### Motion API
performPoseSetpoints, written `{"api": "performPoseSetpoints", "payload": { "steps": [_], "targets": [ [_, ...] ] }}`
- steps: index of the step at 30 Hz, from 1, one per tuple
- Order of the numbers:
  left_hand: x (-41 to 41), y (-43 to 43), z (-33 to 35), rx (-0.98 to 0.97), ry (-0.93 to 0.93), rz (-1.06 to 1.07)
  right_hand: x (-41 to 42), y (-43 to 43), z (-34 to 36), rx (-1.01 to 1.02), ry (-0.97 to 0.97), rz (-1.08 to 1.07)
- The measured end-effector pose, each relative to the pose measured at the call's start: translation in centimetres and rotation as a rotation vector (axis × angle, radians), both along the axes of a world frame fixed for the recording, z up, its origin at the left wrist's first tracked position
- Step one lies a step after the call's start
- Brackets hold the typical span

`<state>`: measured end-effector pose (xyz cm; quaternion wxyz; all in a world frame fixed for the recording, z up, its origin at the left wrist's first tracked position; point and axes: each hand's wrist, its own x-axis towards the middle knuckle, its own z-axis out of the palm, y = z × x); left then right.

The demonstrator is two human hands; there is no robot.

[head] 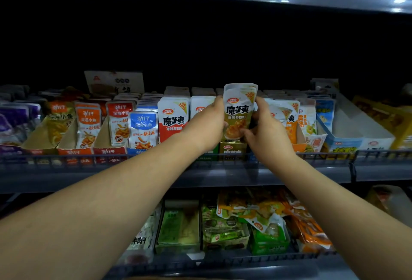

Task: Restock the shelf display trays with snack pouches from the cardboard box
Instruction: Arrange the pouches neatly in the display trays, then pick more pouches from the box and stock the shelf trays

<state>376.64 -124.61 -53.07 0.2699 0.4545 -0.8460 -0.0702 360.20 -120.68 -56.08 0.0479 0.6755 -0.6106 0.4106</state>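
Snack pouches (239,110), seemingly a small stack judging by the layered top edges, stand upright between both hands just above the olive display tray (231,149) at the middle of the shelf (289,176). The left hand (210,122) grips the stack's left edge. The right hand (266,132) curls round its lower right side. Red pouches (172,119) fill the neighbouring tray on the left.

The grey shelf (245,175) carried a row of cardboard trays: a red tray (108,152) well left of the left hand (207,121), an olive tray (233,149) just below both hands, a white tray (365,130) right of the right hand (267,134)
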Motion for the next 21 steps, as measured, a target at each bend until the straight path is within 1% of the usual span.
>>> {"api": "performPoseSetpoints", "payload": {
  "steps": [6,9,13,17,19,21],
  "targets": [
    [-0.05,0.28,-0.09,-0.041,-0.041,-0.015,-0.42,0.13,-0.49,0.016,-0.043,0.012],
    [-0.05,0.41,-0.08,-0.054,-0.035,0.002,-0.34,0.15,-0.7,0.0,-0.034,0.009],
    [-0.03,0.43,-0.2,-0.047,-0.023,0.001,-0.24,0.26,-0.88,0.019,0.034,-0.029],
    [-0.15,0.41,-0.48,-0.064,-0.016,0.008,-0.33,0.39,-1.0,-0.009,0.1,-0.046],
    [-0.23,0.36,-0.55,-0.051,0.003,0.023,-0.39,0.22,-0.99,0.007,0.079,-0.043],
    [-0.3,0.35,-0.72,-0.026,0.004,0.042,-0.41,0.21,-1.06,0.018,0.018,0.017]
  ]
}}
